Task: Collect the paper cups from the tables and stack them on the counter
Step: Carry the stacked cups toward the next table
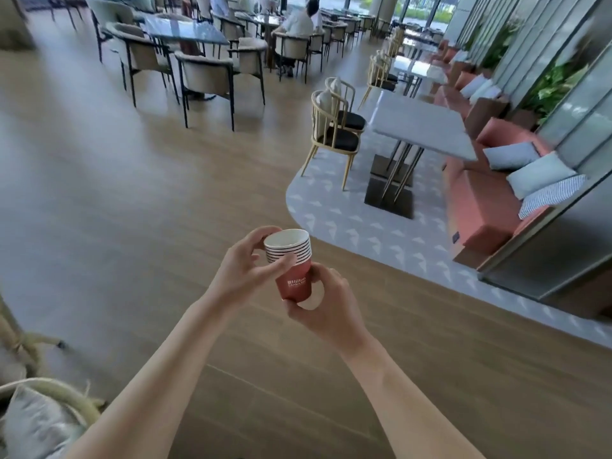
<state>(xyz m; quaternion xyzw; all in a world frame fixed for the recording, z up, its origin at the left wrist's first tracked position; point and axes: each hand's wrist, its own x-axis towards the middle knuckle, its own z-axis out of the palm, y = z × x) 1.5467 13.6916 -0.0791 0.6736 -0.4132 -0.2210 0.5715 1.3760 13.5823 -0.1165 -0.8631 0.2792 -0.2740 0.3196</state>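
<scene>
head view | faces forward-down | hands near | dining hall beyond

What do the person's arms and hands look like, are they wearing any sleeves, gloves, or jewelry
Both arms are bare as far up as the picture shows, with no sleeve in view. The left hand and right hand wear no gloves. No watch, bracelet or band shows on either wrist, and no ring can be seen on the fingers that show. No marks or tattoos are visible.

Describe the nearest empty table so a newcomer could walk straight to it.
Start at the long salmon bench sofa along the glass wall on the right. The table stands directly before it on pale patterned flooring, with two light wooden chairs opposite. Unlike the dark tables deeper in the room, its rectangular top is pale grey and bare.
</scene>
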